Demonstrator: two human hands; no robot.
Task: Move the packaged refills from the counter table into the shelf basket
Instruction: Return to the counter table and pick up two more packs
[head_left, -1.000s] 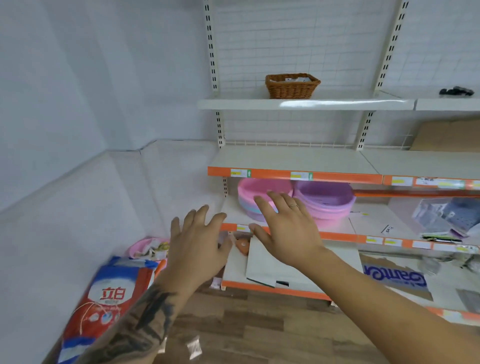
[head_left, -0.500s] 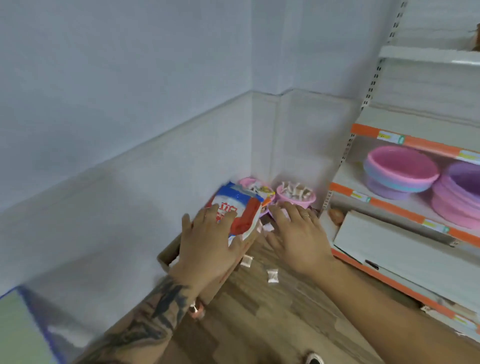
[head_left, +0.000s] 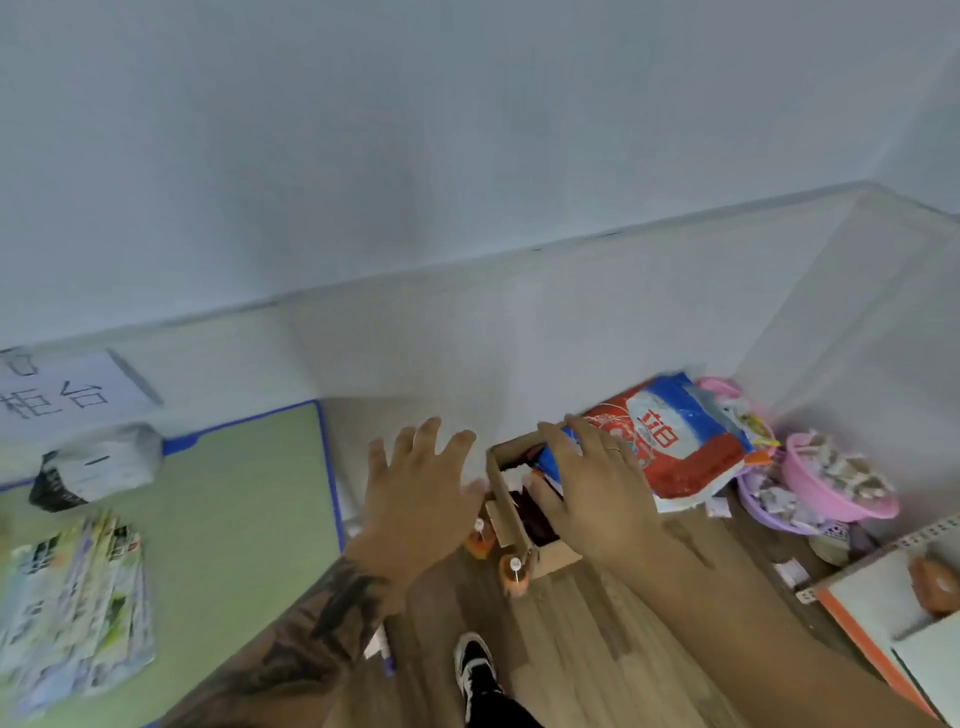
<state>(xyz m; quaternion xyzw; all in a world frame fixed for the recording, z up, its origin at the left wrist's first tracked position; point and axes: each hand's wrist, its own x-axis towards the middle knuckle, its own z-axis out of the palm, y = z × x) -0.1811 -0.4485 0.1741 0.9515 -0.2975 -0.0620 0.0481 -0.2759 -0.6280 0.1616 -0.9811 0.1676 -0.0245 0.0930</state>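
View swung left | refill packs (head_left: 72, 597) on green counter (head_left: 244, 519) appeared

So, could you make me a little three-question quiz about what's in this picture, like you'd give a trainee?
1. True or false: both the left hand and the right hand hold nothing, fingers spread.
2. Where does the stack of packaged refills lie?
A. in the pink basin
B. on the green counter table
C. in the cardboard box
3. Fill in: the red, white and blue bag leans on the ____ box.

Key
1. True.
2. B: on the green counter table, left of the hands; the pink basin stands on the right.
3. Cardboard.
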